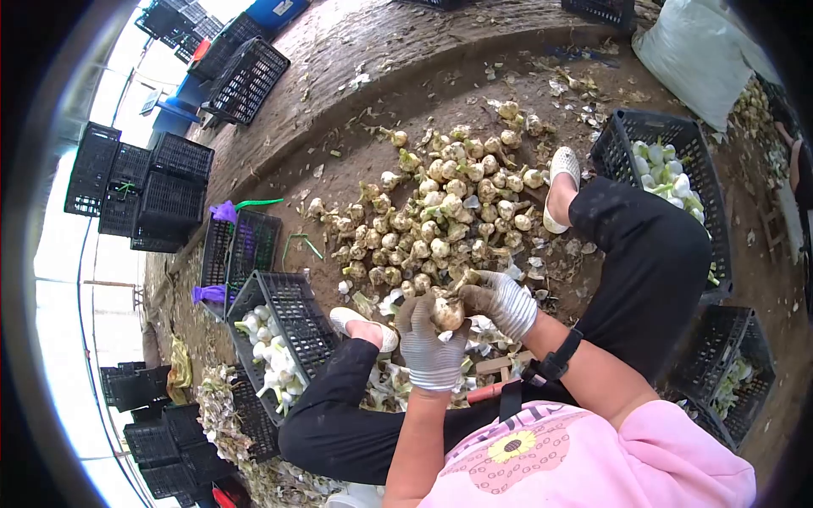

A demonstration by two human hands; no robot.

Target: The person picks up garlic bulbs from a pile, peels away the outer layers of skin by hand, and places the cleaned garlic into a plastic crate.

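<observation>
Both my hands wear dirty white-and-grey gloves and meet over my lap. My left hand [434, 345] is wrapped round a garlic bulb [447, 313] with brownish skin. My right hand [501, 303] has its fingers closed at the top of the same bulb, by its stem. Beyond them a large pile of unpeeled garlic bulbs [449, 199] lies on the dirt floor between my feet. Loose pale skins [484, 332] lie just under my hands.
Black crates of cleaned white bulbs stand at the left [292, 317] and right [720, 195]. A further crate [732, 372] sits lower right. Stacked crates [140, 186] are at far left, a white sack [699, 63] at upper right. Peelings [224, 415] heap at lower left.
</observation>
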